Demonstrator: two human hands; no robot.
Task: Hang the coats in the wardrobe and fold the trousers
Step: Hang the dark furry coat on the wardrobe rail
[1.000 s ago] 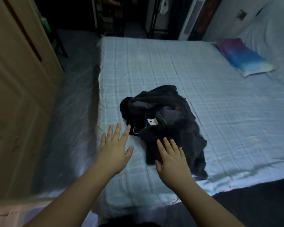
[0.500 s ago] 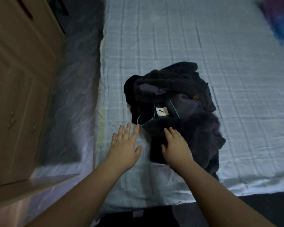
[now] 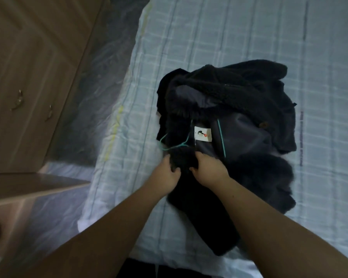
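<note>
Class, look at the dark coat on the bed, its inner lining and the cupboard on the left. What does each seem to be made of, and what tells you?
Dark coat: likely fleece or pile, matt and fuzzy.
Lining: apparently smooth synthetic cloth with a faint sheen.
Cupboard: wood or wood-look board; grain lines, satin finish.

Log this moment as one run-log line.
phase: grasp | left hand: gripping dark coat | right hand: gripping coat | coat: bunched on bed
</note>
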